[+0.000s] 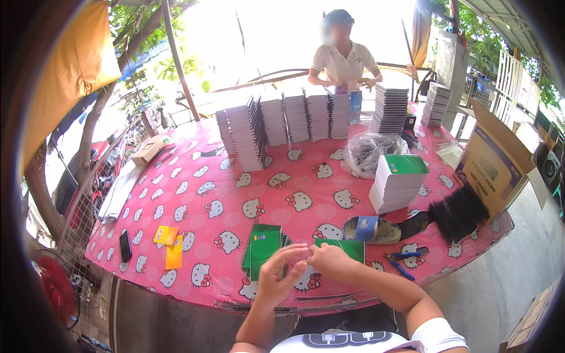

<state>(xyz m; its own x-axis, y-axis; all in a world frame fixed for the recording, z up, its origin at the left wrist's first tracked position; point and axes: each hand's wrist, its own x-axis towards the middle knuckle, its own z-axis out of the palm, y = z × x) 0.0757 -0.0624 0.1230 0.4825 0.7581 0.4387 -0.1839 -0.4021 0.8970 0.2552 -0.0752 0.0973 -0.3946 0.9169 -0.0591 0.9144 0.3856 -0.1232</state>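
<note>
Pink and cat-patterned, the tabletop (271, 203) held green notebooks (263, 240) just beyond the person's left hand (282, 270), which was half open, apparently empty. Beside a green cover (353, 249), the right hand (326, 260) was bunched; I couldn't tell whether it gripped anything.

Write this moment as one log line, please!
Left hand: near green notebooks, grasp unclear | Right hand: by green cover, grasp unclear | Right side: blue pliers, black coils | Across: co-worker behind notebook stacks
</note>
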